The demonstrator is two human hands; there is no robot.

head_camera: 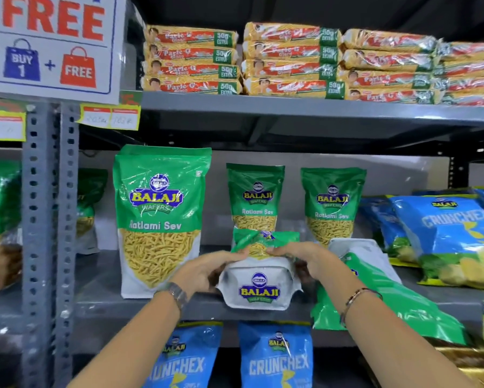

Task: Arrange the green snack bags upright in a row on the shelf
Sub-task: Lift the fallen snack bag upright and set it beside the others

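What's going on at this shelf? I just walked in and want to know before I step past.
A person is stocking green snack bags on the middle shelf. Both hands, left hand and right hand, hold one green bag tipped with its white base toward the camera. Three green bags already stand upright: a large one in front and two farther back. Another green bag lies flat to the right, not yet stood up.

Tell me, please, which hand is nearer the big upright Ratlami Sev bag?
Left. The left hand is just right of the big upright bag; the right hand is farther right.
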